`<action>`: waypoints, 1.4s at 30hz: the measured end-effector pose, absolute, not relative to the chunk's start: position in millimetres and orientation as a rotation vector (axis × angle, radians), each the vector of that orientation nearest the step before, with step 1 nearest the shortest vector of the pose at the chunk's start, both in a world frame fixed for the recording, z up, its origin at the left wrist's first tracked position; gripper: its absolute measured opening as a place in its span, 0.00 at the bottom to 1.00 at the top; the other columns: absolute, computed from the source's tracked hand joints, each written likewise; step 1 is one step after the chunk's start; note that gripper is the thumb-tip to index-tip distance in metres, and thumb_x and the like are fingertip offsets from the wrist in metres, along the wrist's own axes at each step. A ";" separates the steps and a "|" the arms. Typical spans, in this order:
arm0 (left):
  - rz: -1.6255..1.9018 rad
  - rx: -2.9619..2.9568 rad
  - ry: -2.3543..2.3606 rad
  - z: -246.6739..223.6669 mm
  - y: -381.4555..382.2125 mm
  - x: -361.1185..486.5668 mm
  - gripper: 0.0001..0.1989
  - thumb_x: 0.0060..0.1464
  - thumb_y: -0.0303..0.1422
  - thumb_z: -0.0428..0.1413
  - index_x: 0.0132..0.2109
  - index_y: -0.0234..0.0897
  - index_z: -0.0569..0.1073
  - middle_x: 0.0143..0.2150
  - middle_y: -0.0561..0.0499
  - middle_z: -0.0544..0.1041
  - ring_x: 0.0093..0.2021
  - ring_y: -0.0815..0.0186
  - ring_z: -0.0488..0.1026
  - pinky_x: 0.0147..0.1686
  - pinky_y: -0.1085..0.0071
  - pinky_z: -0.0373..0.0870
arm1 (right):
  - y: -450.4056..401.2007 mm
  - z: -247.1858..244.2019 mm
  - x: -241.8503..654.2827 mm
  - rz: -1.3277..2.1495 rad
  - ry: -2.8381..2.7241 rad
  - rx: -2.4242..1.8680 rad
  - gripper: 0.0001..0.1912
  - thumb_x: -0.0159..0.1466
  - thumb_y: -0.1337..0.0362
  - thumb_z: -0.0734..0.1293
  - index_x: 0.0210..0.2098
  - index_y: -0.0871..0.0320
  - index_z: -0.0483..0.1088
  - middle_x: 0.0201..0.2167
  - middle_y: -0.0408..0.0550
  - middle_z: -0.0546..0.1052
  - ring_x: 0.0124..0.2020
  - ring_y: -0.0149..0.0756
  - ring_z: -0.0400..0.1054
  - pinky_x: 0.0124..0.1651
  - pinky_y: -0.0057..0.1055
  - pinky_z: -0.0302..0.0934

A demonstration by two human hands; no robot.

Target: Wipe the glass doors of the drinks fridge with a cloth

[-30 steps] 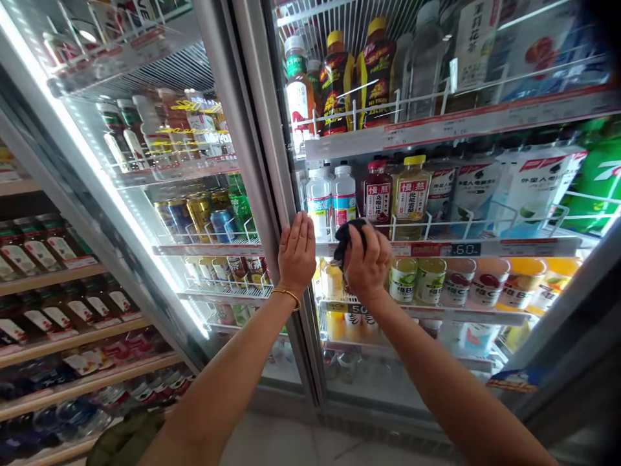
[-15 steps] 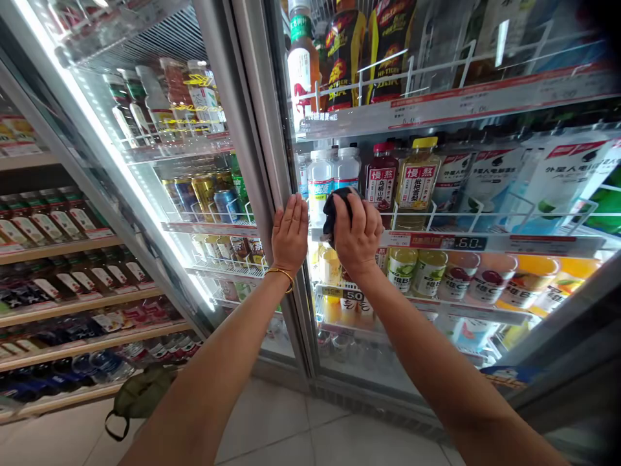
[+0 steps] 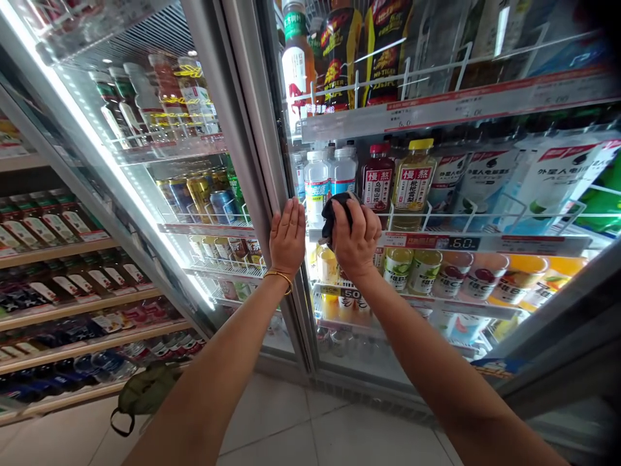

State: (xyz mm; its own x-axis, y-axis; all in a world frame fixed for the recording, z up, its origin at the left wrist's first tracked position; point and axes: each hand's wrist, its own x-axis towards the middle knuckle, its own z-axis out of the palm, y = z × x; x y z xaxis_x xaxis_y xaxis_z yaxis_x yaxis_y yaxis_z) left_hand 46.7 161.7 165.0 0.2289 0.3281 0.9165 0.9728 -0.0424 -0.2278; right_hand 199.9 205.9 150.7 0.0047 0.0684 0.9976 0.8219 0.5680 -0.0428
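Note:
My left hand (image 3: 288, 238) lies flat with its fingers stretched out against the metal door frame (image 3: 259, 129) of a drinks fridge. A gold bracelet (image 3: 280, 276) circles that wrist. To its right, my right hand (image 3: 356, 238) is closed on a dark cloth (image 3: 332, 217), pressed against the glass door in front of the middle shelf. Behind the glass, close to the cloth, stand white-capped bottles (image 3: 317, 184), and a red-capped bottle (image 3: 377, 178) and a yellow-capped bottle (image 3: 413, 178) are further right.
A second fridge door on the left shows cans (image 3: 198, 194) and bottles. Open shelves (image 3: 58, 249) of bottles stand at the far left. A green bag (image 3: 148, 390) rests on the tiled floor (image 3: 272, 421) at the lower left.
The view has shifted slightly, so the shelves and bottles sit a little further left. Both hands keep nearly the same places, the right still holding the cloth.

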 end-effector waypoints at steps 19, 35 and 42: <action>-0.869 -1.544 -1.202 165.5 159.9 44.9 0.27 0.64 0.22 0.37 0.68 0.35 0.48 0.64 0.44 0.62 0.68 0.68 0.49 0.69 0.63 0.41 | 205.6 151.8 195.1 -0.881 -1.383 -0.818 0.23 0.64 0.63 0.63 0.59 0.50 0.64 0.53 0.54 0.71 0.56 0.44 0.60 0.57 0.43 0.59; -0.984 -1.666 -1.024 172.1 153.6 37.0 0.28 0.62 0.21 0.45 0.67 0.31 0.51 0.60 0.43 0.66 0.66 0.68 0.52 0.69 0.68 0.33 | 198.7 163.9 181.7 -1.029 -1.232 -0.835 0.21 0.61 0.66 0.65 0.54 0.54 0.65 0.48 0.53 0.67 0.53 0.42 0.61 0.53 0.38 0.64; -1.002 -1.745 -0.967 173.7 155.8 34.1 0.26 0.62 0.22 0.45 0.66 0.28 0.52 0.61 0.43 0.64 0.66 0.68 0.52 0.68 0.70 0.30 | 196.7 164.2 164.0 -1.024 -1.197 -0.883 0.22 0.61 0.64 0.64 0.55 0.54 0.65 0.51 0.53 0.66 0.54 0.43 0.60 0.54 0.39 0.62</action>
State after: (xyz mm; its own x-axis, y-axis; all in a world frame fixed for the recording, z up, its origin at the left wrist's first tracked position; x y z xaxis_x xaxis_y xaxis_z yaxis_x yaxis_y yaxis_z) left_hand 34.1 155.8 173.7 0.3713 0.1925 0.9083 0.9009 -0.3114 -0.3023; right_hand 164.0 196.7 164.2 0.0619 -0.1520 0.9864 0.9512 0.3082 -0.0122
